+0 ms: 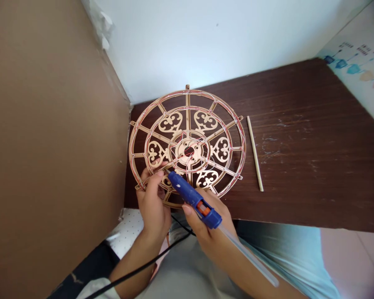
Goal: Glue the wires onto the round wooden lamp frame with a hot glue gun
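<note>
Brown tabletop [299, 166] beneath a round gold frame [181, 151]: left hand [153, 201] grips the frame's near-left side; right hand [226, 221], at its near edge, grasps a blue glue gun [187, 192].

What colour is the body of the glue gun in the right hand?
The glue gun is blue, with an orange part near its rear; the head view shows it.

A person's bare left forearm [144, 248] and bare right forearm [237, 270] reach up from the bottom edge, slanting inward so the hands come near each other. The left hand [152, 203] pinches, thumb pointing up and to the right, its other fingers partly hidden. The right hand [205, 234] is curled in a grip, thumb on its left side, angled upward.
</note>
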A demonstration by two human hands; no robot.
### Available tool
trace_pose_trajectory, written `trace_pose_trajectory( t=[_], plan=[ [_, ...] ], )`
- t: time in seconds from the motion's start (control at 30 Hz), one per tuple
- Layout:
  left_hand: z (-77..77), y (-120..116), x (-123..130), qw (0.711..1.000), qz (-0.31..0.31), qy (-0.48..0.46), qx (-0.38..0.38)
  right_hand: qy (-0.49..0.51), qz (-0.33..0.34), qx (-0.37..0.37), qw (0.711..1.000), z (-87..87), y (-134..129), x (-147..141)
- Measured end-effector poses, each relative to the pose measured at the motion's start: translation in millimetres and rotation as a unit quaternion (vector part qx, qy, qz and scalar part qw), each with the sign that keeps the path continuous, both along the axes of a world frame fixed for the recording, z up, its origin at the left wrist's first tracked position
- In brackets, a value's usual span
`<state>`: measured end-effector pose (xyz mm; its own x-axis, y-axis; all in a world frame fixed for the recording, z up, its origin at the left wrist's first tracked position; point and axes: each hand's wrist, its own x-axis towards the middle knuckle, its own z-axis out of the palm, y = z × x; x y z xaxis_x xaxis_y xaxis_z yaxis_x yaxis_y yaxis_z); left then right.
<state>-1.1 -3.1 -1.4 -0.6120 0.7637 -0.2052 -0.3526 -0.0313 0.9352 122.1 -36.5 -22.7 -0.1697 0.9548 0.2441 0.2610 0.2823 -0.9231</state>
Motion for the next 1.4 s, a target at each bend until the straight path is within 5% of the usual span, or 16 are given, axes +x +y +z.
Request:
trace_pose_trajectory(
  t=[0.37,0.6,1.4],
  plan=[
    [1.5,-0.5,0.1,1.000,-0.003,-0.018,-0.006,0.021,0.004,-0.021,1.000,0.7,-1.6,2.5],
    [0.8,-0.3,-0.1,1.000,-0.003,0.012,0.003,-0.005,0.004,0.032,0.999,4.1,0.5,0.1],
    [3.9,0.4,1.9,1.000,0.000,0.009,0.009,0.021,0.015,-0.019,0.999,0.5,-1.2,0.1]
  ],
)
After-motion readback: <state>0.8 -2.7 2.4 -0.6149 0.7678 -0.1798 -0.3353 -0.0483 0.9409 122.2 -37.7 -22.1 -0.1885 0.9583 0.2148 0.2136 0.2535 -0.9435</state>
